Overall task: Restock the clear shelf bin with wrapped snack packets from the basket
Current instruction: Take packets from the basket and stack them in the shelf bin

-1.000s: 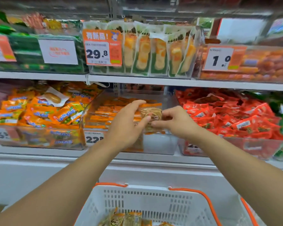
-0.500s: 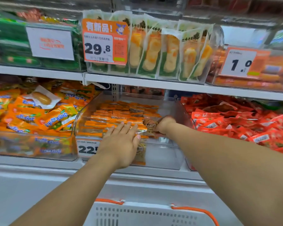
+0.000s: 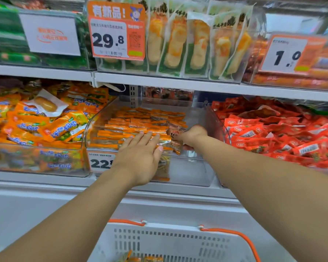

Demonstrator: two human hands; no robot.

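The clear shelf bin [image 3: 199, 167] stands in the middle of the lower shelf, holding a layer of orange-edged wrapped snack packets [image 3: 140, 123]. My left hand [image 3: 140, 156] lies flat with straight fingers on the packets at the bin's front rim. My right hand [image 3: 192, 136] reaches over the rim into the bin, fingers curled round a brown and orange packet [image 3: 175, 137] that sits on the pile. The white basket [image 3: 178, 242] with orange handles is below at the frame's bottom, with a few packets [image 3: 138, 259] showing inside.
A bin of orange and green packets [image 3: 36, 125] stands on the left, a bin of red packets [image 3: 276, 133] on the right. The upper shelf [image 3: 159, 83] overhangs the bins, carrying upright pouches and price tags. A white cabinet ledge runs below the lower shelf.
Both hands went from holding a packet above the bin's front down into the bin. The left hand let go and flattened on the pile. The view moved closer to the shelf.
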